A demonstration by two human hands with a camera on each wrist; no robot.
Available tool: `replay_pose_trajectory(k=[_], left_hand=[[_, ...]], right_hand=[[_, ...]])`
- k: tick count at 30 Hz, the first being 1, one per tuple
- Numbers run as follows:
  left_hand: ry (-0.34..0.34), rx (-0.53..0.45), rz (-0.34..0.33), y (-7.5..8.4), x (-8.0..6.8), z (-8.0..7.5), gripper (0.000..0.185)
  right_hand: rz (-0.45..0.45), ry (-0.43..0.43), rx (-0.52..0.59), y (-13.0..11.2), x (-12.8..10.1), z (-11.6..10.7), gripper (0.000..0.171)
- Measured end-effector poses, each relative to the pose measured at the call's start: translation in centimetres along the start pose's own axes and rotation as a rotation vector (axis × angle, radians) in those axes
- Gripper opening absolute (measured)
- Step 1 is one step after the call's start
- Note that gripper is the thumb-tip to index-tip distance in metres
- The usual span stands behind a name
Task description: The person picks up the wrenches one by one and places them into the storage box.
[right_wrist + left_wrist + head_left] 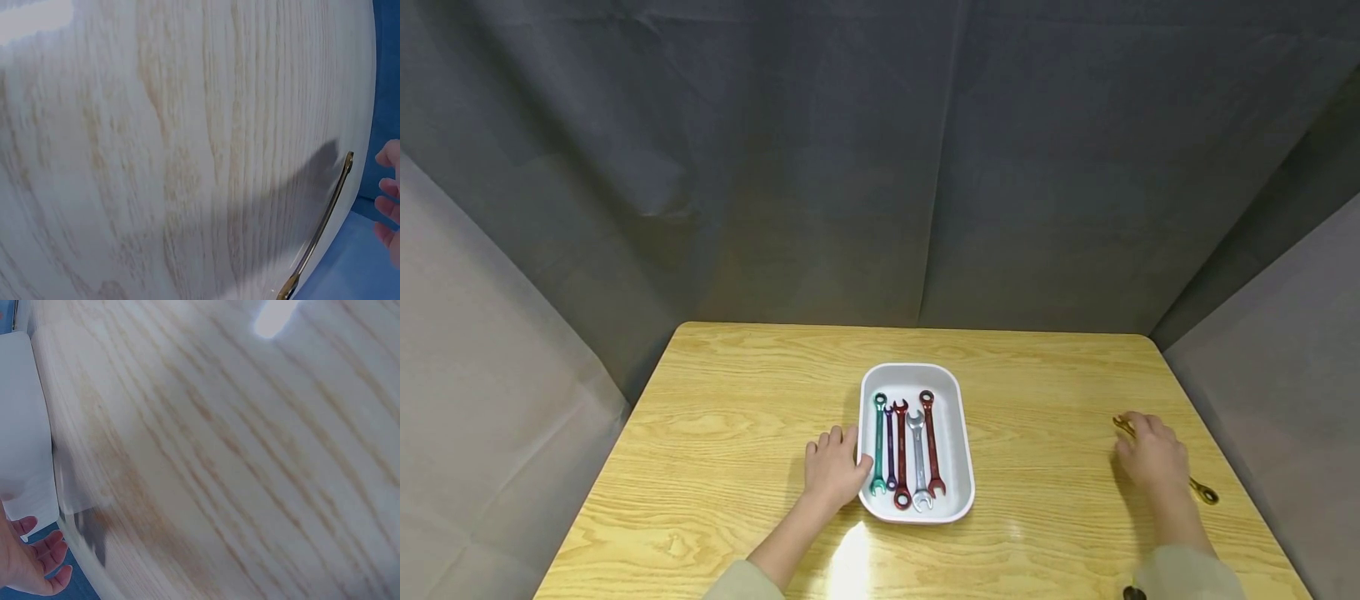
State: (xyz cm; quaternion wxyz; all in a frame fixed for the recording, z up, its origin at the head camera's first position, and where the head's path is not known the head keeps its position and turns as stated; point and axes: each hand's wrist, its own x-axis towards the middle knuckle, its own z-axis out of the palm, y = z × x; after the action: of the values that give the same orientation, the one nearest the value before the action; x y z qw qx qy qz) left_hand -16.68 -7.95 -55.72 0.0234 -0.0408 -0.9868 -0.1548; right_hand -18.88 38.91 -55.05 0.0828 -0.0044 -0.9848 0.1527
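Note:
At the middle of the table, a white tray (958, 450) holds several wrenches side by side: a green wrench (879, 442), a small purple wrench (891, 450), a red wrench (902, 450), a silver wrench (918, 454) and another red wrench (932, 442). My left hand (835, 468) holds the tray's left wall, thumb over the rim and fingers outside. Far to the right lies a gold wrench (325, 219). Over it hovers my right hand (1153, 454), fingers loosely bent; the right wrist view shows them apart from the wrench. The hand hides the wrench's middle in the head view.
The wood-grain table (737, 400) bears all of this. Grey curtains (805, 167) stand behind it and on both sides. A small dark ring-like end (1134, 592) shows beside the right sleeve, at the bottom edge of the head view; the rest of it is hidden.

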Motion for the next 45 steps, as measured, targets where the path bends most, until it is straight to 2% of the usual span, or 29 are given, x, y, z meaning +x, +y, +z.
replay_pose_trajectory(k=[12, 20, 33, 45], left_hand=[[0.001, 0.001, 0.003, -0.1, 0.0, 0.1, 0.050], [0.009, 0.009, 0.003, -0.2, 0.0, 0.1, 0.048], [-0.011, 0.014, -0.003, -0.1, 0.0, -0.2, 0.050], [0.001, 0.015, 0.007, -0.1, -0.1, -0.2, 0.048]], right_hand=[[0.146, -0.086, -0.014, 1.5, -0.8, 0.3, 0.046], [0.171, -0.067, 0.000, 2.2, -1.1, 0.7, 0.044], [0.256, -0.168, 0.046, 3.2, -0.9, 1.1, 0.045], [0.300, -0.229, 0.070, 3.6, -0.6, 1.0, 0.047]])
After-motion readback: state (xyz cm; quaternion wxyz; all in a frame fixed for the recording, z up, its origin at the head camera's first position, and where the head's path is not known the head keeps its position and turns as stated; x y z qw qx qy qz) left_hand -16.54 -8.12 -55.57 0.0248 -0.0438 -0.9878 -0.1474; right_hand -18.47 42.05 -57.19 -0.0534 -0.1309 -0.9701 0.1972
